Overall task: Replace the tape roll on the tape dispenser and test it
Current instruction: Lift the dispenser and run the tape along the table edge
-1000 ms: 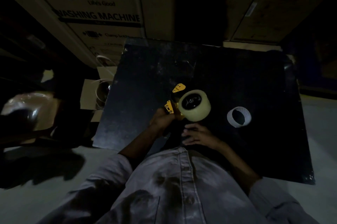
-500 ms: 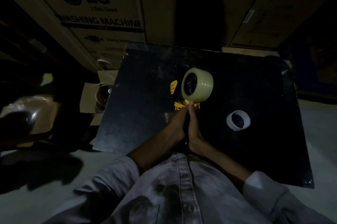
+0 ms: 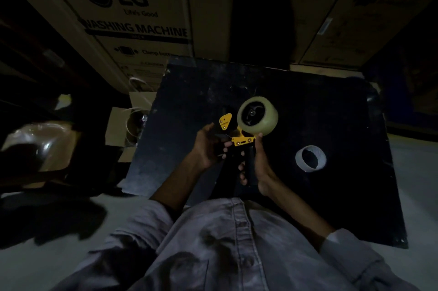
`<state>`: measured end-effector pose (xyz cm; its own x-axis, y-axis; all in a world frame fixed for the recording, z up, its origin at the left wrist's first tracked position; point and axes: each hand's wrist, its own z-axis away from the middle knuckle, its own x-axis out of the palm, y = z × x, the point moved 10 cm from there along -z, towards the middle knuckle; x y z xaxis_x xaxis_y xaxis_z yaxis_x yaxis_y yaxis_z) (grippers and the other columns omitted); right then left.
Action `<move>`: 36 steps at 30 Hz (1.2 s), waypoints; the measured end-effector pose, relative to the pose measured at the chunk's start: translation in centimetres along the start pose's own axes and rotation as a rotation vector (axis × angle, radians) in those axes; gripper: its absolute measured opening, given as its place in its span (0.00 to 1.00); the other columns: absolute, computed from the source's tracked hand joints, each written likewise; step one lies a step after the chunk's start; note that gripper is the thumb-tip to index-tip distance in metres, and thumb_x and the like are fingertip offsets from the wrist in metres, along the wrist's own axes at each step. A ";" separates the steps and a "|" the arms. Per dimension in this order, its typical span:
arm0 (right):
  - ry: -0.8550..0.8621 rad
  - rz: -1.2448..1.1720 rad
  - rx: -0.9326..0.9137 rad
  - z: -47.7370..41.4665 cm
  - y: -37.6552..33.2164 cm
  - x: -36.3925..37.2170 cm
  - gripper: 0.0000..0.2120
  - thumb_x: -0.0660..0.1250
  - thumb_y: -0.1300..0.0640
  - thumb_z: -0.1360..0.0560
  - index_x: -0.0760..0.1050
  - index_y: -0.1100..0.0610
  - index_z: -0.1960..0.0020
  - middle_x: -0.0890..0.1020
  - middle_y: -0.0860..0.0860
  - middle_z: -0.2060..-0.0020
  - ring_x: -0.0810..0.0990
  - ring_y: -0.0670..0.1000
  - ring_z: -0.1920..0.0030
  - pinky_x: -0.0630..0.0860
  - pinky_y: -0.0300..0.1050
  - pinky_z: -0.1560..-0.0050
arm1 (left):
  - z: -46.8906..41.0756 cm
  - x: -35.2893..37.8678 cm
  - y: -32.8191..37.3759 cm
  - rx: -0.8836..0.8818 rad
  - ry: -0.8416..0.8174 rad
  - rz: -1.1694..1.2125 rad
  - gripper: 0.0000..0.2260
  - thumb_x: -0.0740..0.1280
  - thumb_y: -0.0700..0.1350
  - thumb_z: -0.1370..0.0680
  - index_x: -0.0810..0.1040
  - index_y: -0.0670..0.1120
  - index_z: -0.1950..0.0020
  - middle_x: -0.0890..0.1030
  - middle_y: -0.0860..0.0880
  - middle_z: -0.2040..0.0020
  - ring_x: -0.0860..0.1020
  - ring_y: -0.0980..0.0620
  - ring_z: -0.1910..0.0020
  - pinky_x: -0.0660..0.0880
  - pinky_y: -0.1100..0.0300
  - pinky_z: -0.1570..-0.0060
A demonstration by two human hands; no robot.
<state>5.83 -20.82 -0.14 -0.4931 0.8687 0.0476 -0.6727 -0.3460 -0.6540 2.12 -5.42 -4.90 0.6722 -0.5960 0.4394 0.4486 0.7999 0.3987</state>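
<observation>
Two hands on the tape dispenser; fresh roll mounted, threading and test judged outstanding.

Right hand is wrapped around the dark handle, holding the dispenser above the black counter. Left hand is at the yellow front end, fingers curled near the blade area; whether it pinches anything cannot be told in this light. New tape roll sits on the hub at the far end. Empty white core lies on the counter to the right, apart from the dispenser. No loose tape end is visible. Judgement: swap complete; feeding the tape through and a trial pull remain.
</observation>
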 end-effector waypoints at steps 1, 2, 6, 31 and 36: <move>-0.006 -0.001 0.020 0.3 0.0 -0.2 0.48 0.42 0.17 0.22 0.85 0.49 0.68 0.75 0.55 0.72 0.71 0.54 0.76 0.65 0.43 0.70 | -0.1 -0.2 0.4 0.011 0.021 0.002 0.32 0.59 0.67 0.19 0.82 0.39 0.39 0.82 0.40 0.52 0.75 0.46 0.63 0.69 0.55 0.62; -0.016 0.011 0.033 0.0 0.4 -0.4 0.48 0.42 0.17 0.23 0.85 0.52 0.64 0.75 0.56 0.72 0.71 0.54 0.76 0.64 0.43 0.70 | 0.1 -0.3 0.7 0.003 0.049 0.015 0.30 0.58 0.65 0.18 0.80 0.39 0.38 0.81 0.40 0.52 0.75 0.45 0.62 0.70 0.55 0.61; 0.000 0.044 0.075 -0.5 0.7 -1.8 0.48 0.43 0.16 0.25 0.78 0.58 0.47 0.74 0.55 0.72 0.71 0.53 0.77 0.66 0.42 0.71 | 0.8 0.4 1.9 0.000 0.082 -0.078 0.19 0.59 0.55 0.15 0.81 0.42 0.48 0.79 0.40 0.54 0.75 0.46 0.62 0.71 0.56 0.61; -0.024 0.207 -0.319 2.8 -8.9 -10.9 0.46 0.53 0.21 0.20 0.78 0.65 0.43 0.74 0.60 0.69 0.70 0.56 0.76 0.68 0.46 0.72 | 0.2 8.3 11.6 0.098 0.016 -0.653 0.09 0.61 0.39 0.13 0.80 0.39 0.44 0.82 0.45 0.55 0.75 0.51 0.64 0.78 0.58 0.66; 0.029 0.188 -0.361 3.2 -11.0 -12.4 0.46 0.55 0.19 0.21 0.79 0.63 0.42 0.74 0.58 0.68 0.71 0.54 0.75 0.68 0.44 0.71 | -0.1 11.6 14.4 0.138 -0.014 -0.732 0.10 0.62 0.39 0.14 0.82 0.39 0.47 0.84 0.44 0.56 0.75 0.51 0.64 0.78 0.58 0.65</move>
<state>17.59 -28.86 8.88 -0.5702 0.8133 -0.1162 -0.3326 -0.3579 -0.8725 16.44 -0.79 5.91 0.2214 -0.9746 0.0324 0.7002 0.1820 0.6904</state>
